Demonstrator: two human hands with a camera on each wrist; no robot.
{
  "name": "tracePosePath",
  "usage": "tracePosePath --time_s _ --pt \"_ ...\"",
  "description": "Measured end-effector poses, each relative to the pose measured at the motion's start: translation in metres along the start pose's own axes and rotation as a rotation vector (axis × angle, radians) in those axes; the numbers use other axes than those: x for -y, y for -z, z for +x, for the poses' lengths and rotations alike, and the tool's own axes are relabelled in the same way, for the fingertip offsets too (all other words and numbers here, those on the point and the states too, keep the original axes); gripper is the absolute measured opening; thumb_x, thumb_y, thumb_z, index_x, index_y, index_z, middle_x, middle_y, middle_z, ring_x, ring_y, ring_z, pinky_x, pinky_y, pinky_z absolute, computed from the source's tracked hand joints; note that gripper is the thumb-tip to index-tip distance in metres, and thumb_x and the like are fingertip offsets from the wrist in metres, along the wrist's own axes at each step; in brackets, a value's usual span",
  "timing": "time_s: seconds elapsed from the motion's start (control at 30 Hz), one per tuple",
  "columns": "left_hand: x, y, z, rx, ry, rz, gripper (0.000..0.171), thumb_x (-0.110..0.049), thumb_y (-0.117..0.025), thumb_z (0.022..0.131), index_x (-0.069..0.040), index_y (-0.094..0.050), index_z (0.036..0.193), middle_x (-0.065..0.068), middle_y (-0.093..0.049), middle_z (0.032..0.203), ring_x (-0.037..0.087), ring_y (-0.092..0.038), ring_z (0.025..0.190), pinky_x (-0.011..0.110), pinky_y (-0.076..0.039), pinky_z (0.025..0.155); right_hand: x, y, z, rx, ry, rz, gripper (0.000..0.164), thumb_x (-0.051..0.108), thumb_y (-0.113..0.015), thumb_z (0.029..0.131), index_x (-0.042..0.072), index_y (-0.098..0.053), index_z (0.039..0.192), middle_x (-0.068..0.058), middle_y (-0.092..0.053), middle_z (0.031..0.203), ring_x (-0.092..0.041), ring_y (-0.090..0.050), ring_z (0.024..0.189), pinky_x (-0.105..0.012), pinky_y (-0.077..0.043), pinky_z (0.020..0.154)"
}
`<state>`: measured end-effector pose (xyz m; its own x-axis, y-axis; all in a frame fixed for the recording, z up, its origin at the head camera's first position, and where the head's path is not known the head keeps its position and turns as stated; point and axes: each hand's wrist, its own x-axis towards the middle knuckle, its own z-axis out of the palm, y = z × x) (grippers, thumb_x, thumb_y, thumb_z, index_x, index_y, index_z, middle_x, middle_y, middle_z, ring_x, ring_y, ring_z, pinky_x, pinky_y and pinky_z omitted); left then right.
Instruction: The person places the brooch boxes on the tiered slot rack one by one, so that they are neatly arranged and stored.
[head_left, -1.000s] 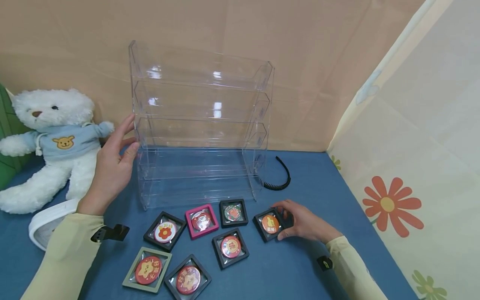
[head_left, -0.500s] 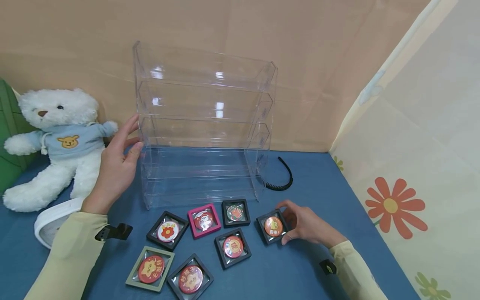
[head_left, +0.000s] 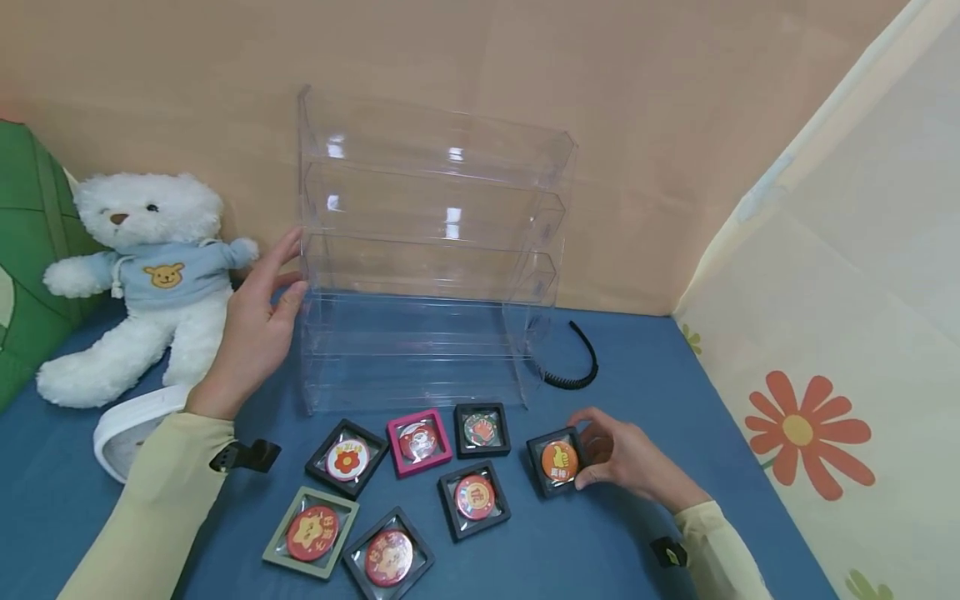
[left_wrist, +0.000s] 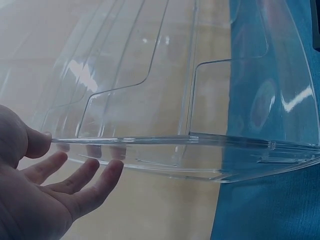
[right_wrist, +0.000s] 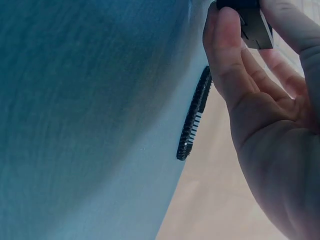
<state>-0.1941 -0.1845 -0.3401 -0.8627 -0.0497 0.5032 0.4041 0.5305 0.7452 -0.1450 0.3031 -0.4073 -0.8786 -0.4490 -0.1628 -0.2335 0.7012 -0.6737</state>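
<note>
A small black square display case (head_left: 557,462) with an orange round badge is pinched between the thumb and fingers of my right hand (head_left: 626,458). Its dark edge also shows at the top of the right wrist view. My left hand (head_left: 258,333) rests at the left side of a clear acrylic tiered rack (head_left: 420,325). In the left wrist view the thumb meets the panel's edge, while the loosely bent fingers lie along its outer face. Several similar cases lie before the rack, among them a pink case (head_left: 418,442) and a green case (head_left: 311,533).
A white teddy bear (head_left: 157,275) in a blue hoodie sits left of the rack, near a green cushion-like item (head_left: 33,250). A white curved band (head_left: 135,433) lies behind my left forearm. A black coiled cord (head_left: 581,367) lies right of the rack.
The head view has swung slightly left, so everything shifts right in it. The held case has tilted a little in my right hand. My left hand stays at the rack's side.
</note>
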Motion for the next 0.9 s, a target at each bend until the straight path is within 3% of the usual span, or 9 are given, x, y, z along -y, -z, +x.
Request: tracePosePath --time_s 0.5,0.9 --pt "0.002 -0.004 0.002 -0.001 -0.013 -0.008 0.065 -0.005 -0.048 0.106 -0.034 -0.028 0.161 0.011 -0.039 0.158 0.046 -0.052 0.128 0.066 -0.046 0.095 0.000 0.002 -0.005 -0.051 0.005 0.045 0.059 0.025 -0.088 0.077 0.018 -0.057 0.127 0.001 -0.070 0.096 -0.016 -0.070 0.087 -0.030 -0.058 0.072" --pt "0.003 0.000 0.001 -0.005 -0.009 -0.003 0.066 -0.004 -0.048 0.106 -0.035 -0.028 0.161 0.010 -0.039 0.158 0.044 -0.052 0.128 0.065 -0.046 0.096 0.020 0.003 0.000 -0.299 0.112 -0.012 0.063 0.020 -0.089 0.075 0.020 -0.057 0.129 0.003 -0.071 0.097 -0.010 -0.070 0.082 -0.030 -0.059 0.072"
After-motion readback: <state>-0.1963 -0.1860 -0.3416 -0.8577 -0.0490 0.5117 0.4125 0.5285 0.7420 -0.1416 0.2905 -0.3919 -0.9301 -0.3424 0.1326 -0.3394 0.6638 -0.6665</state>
